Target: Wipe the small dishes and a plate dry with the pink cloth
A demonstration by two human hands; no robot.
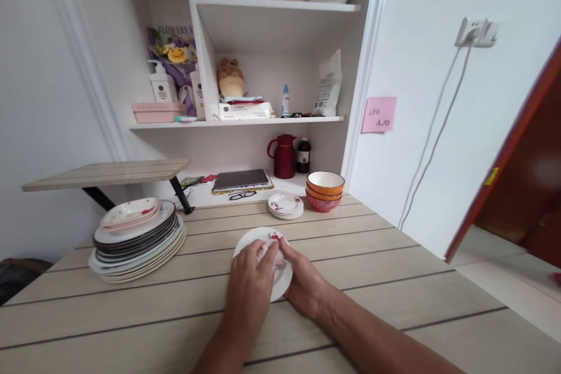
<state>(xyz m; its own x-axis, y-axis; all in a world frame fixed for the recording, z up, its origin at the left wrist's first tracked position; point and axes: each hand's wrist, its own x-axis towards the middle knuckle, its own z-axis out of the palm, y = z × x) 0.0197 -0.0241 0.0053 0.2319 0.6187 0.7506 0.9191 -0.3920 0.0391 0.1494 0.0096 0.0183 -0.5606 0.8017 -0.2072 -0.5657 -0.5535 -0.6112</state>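
Observation:
A small white plate [280, 287] with red flowers near its far rim is held just above or on the table in front of me; I cannot tell whether it touches. My right hand [307, 286] grips the plate's right edge, thumb over the top. My left hand [249, 274] lies over the plate's face, its fingers bent around a crumpled pale cloth or tissue [279, 259] pressed on it. The fingers hide part of the cloth and of the plate. Beyond it sits a short stack of similar flowered plates [286, 204].
At left, mixed plates and dishes [135, 245] are piled beside a raised wooden stand [109, 172]. Stacked orange and red bowls [324, 191] stand at the back right. Behind are glasses [242, 195], a laptop [241, 180], a red jug [284, 158] and a dark bottle [303, 155].

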